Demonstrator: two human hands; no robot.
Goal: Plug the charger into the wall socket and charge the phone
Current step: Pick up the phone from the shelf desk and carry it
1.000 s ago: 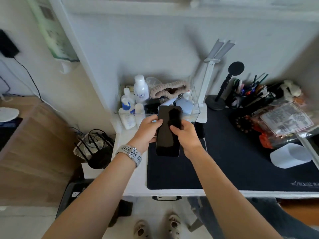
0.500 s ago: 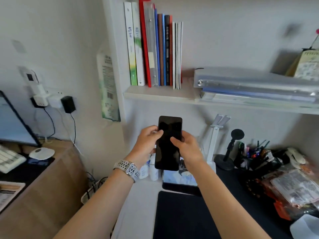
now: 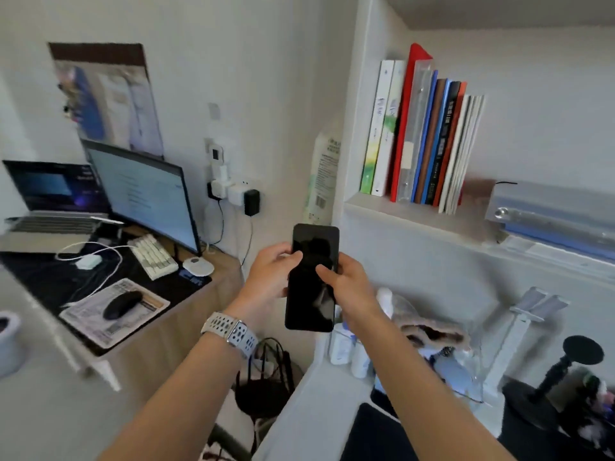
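A black phone (image 3: 312, 277) with a dark screen stands upright in front of me, held in both hands. My left hand (image 3: 269, 276), a white perforated watch band on its wrist, grips the phone's left edge. My right hand (image 3: 346, 284) grips its right edge, thumb on the screen. On the wall beyond, a wall socket (image 3: 233, 191) carries white adapters and a black plug with cables hanging down. A white charger brick (image 3: 88, 261) with a white cable lies on the left desk, apart from my hands.
The left desk holds a monitor (image 3: 146, 194), a laptop (image 3: 50, 201), a keyboard (image 3: 153, 256) and a black mouse (image 3: 121, 304). A shelf (image 3: 416, 214) with upright books hangs at the right. Bottles (image 3: 342, 347) and a clear box stand below my hands; a black bag (image 3: 263, 377) fills the gap between desks.
The view has swung up and to the left, bringing the left desk and wall socket into view. Both hands hold the phone the same way throughout.
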